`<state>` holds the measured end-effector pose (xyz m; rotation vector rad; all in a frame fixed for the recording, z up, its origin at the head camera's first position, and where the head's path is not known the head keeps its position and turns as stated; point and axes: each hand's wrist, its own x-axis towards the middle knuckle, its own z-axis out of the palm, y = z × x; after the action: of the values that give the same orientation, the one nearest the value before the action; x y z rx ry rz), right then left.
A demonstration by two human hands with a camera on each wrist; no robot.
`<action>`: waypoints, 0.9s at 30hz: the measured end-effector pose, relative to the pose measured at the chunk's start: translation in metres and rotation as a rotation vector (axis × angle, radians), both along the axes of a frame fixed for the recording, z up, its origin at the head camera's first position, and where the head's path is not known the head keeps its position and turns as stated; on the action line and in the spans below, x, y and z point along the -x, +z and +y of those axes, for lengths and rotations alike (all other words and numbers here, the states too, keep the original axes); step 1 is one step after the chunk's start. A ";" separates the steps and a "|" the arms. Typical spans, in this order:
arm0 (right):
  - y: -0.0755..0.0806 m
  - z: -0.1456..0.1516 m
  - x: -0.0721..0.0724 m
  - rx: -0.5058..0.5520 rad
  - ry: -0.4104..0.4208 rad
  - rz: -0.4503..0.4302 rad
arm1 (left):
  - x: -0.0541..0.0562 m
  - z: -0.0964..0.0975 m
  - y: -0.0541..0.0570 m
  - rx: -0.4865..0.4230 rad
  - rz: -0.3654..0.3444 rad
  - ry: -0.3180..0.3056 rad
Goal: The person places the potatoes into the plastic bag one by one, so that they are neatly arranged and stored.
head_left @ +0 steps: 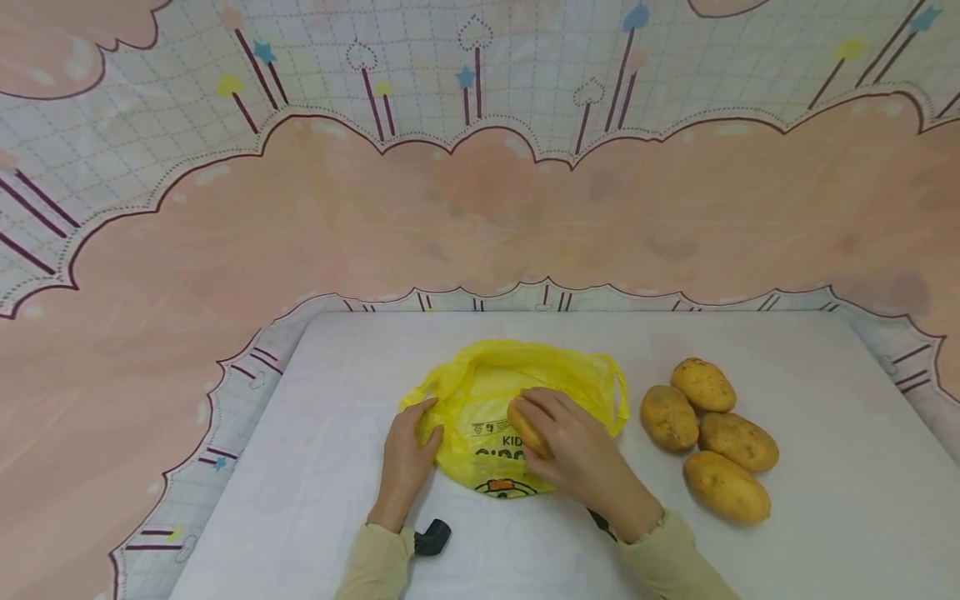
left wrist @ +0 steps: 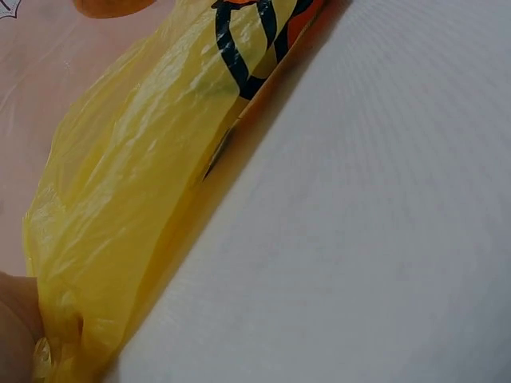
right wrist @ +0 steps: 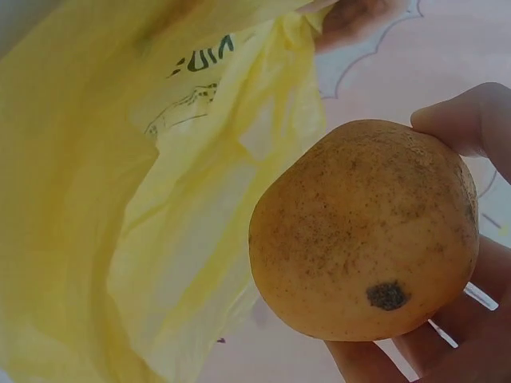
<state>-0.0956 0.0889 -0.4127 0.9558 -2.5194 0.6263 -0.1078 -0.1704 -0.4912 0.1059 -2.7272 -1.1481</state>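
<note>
A yellow plastic bag (head_left: 491,479) with black print lies on the white table, its mouth spread toward the far side. My left hand (head_left: 407,454) holds the bag's left edge between thumb and fingers. In the left wrist view the yellow bag (left wrist: 120,183) fills the upper left, with only a bit of the hand showing. Over the bag, my right hand (head_left: 573,442) grips a potato (head_left: 527,429). The right wrist view shows this potato (right wrist: 363,231) close up, a dark spot on its skin, thumb and fingers around it, beside the bag.
Several loose potatoes (head_left: 727,487) lie grouped to the right of the bag. The white table (head_left: 847,500) runs back to a patterned cloth (head_left: 480,217) behind it. Black wrist straps (head_left: 432,538) sit at the sleeves.
</note>
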 end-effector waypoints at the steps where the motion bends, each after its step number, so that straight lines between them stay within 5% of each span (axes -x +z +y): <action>1: -0.001 -0.001 0.001 -0.002 0.002 -0.002 | 0.000 0.000 0.000 -0.003 0.001 0.000; 27: -0.009 -0.024 0.028 -0.043 0.045 -0.028 | -0.001 0.001 0.000 -0.015 0.018 -0.005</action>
<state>-0.1241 0.0652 -0.4221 1.0288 -2.5517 0.6058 -0.1070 -0.1693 -0.4914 0.0911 -2.7052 -1.1659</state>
